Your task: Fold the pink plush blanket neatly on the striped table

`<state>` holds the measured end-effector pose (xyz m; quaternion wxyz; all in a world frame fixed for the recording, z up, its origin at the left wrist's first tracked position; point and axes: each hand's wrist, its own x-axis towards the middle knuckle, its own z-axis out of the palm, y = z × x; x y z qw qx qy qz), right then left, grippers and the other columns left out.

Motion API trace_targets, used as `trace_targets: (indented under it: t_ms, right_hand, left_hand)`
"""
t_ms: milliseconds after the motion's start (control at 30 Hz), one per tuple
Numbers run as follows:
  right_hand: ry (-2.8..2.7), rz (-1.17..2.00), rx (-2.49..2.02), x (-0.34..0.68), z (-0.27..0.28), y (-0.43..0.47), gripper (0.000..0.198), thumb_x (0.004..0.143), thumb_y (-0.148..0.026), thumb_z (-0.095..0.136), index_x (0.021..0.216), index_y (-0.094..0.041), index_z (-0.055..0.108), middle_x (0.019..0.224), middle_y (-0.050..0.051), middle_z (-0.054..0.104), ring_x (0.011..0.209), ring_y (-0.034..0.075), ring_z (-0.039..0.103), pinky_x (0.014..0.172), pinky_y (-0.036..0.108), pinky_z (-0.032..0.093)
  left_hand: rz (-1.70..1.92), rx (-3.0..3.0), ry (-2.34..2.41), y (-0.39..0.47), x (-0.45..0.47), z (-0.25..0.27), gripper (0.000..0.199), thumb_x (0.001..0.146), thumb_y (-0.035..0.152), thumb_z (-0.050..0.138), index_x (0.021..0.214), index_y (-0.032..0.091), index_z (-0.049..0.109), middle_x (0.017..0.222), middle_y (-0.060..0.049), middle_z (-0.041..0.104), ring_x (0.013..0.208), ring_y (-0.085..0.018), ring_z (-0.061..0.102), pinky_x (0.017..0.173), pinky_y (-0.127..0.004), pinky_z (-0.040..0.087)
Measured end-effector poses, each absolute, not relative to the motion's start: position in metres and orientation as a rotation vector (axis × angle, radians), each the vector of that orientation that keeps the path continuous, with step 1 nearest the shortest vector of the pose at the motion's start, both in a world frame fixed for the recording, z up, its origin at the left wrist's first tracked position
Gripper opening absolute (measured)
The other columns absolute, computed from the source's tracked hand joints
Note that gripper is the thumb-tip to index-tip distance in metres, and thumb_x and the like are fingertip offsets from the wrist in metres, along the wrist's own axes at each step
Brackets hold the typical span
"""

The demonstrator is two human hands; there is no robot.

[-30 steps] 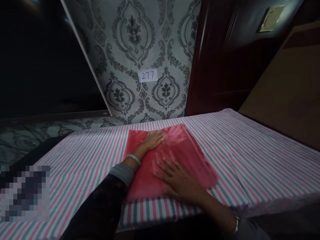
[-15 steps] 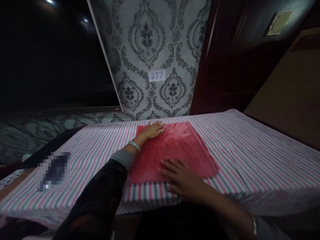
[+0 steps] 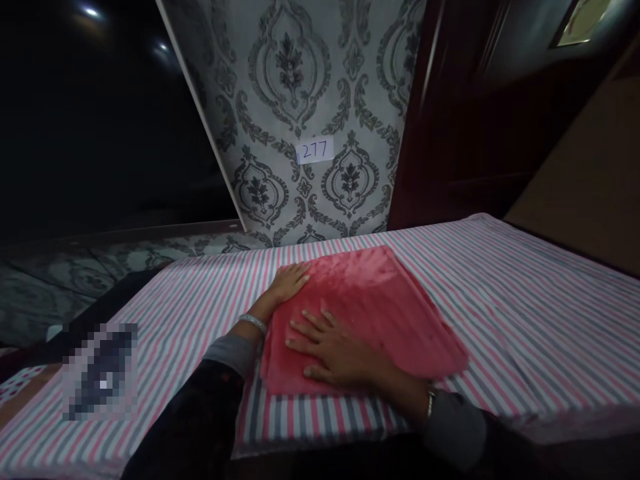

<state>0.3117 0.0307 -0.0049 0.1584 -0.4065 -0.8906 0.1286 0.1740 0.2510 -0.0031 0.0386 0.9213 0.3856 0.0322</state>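
A red, plush-looking folded cloth (image 3: 370, 313) lies flat on a striped sheet (image 3: 200, 300) of pink, grey and white. My left hand (image 3: 289, 281) rests on its far left corner, fingers stretched out. Across the near left part of the cloth my right hand (image 3: 335, 350) lies flat with its fingers spread. Neither hand grips anything. The layered edges of the cloth show along its left and right sides.
Behind the sheet stands a patterned wall with a paper label (image 3: 315, 150) reading 277. A large dark screen (image 3: 110, 120) is at the left, a dark red panel (image 3: 460, 133) at the right. A pixelated patch (image 3: 103, 373) hides something on the left of the sheet.
My right hand has moved left and farther onto the cloth. My left hand has slid a little left toward the cloth's corner. The view has shifted slightly.
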Motion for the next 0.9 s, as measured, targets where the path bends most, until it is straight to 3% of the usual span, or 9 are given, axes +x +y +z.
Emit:
trace_targets:
  t_ms: [400, 667, 900]
  right_hand:
    - [-2.541, 0.562, -1.157, 0.302, -0.004, -0.041, 0.068, 0.098, -0.055, 0.051, 0.158, -0.033, 0.027, 0.164, 0.002, 0.025, 0.153, 0.023, 0.012, 0.123, 0.050, 0.009]
    - [-2.529, 0.315, -1.170, 0.281, 0.027, 0.005, 0.065, 0.100, -0.055, 0.046, 0.157, -0.026, 0.032, 0.165, 0.007, 0.023, 0.153, 0.025, 0.011, 0.123, 0.053, 0.010]
    - [-2.595, 0.378, -1.080, 0.264, 0.001, 0.023, 0.064, 0.099, -0.059, 0.046, 0.154, -0.027, 0.036, 0.163, 0.005, 0.028, 0.153, 0.026, 0.010, 0.123, 0.054, 0.005]
  left_hand:
    - [0.055, 2.766, 1.176, 0.243, 0.176, 0.018, 0.059, 0.101, 0.054, 0.026, 0.156, 0.033, 0.029, 0.166, -0.004, 0.023, 0.152, -0.026, 0.021, 0.122, -0.053, 0.015]
    - [0.118, 2.751, 1.230, 0.239, 0.156, 0.038, 0.057, 0.102, 0.054, 0.023, 0.155, 0.034, 0.031, 0.167, -0.002, 0.018, 0.154, -0.027, 0.012, 0.121, -0.058, 0.014]
    - [0.079, 2.759, 1.176, 0.246, 0.156, 0.000, 0.057, 0.104, 0.043, 0.023, 0.158, 0.025, 0.026, 0.166, -0.005, 0.024, 0.154, -0.017, 0.013, 0.124, -0.040, 0.014]
